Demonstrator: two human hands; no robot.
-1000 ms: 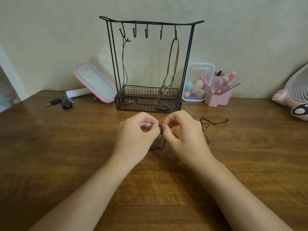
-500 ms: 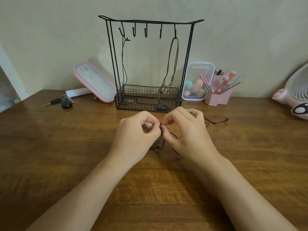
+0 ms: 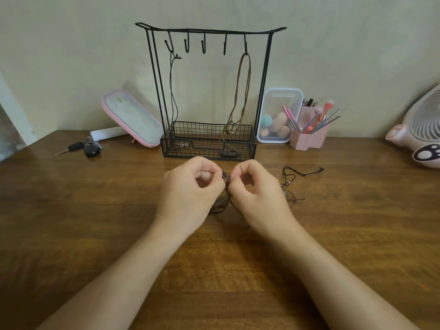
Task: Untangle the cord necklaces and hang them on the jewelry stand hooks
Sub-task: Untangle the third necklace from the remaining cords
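A black wire jewelry stand (image 3: 210,32) with a basket base stands at the back of the wooden table. A black cord necklace (image 3: 172,91) hangs from its leftmost hook and a brown cord necklace (image 3: 242,91) from its rightmost hook. In front of the stand, my left hand (image 3: 190,194) and my right hand (image 3: 257,198) pinch a knot of tangled brown cord (image 3: 226,178) between their fingertips. More of the tangle lies under my hands, with a pendant (image 3: 219,203) showing between them. Loose black cord (image 3: 302,172) trails on the table to the right.
A pink-rimmed mirror (image 3: 133,117) leans left of the stand, with keys (image 3: 83,147) beside it. A clear box of sponges (image 3: 278,115) and a pink brush holder (image 3: 309,134) sit to the right. A pink fan (image 3: 419,134) is at the far right.
Both hands stayed in place working the knot. My right hand's fingers curled tighter and more of the loose cord at the right came into view.
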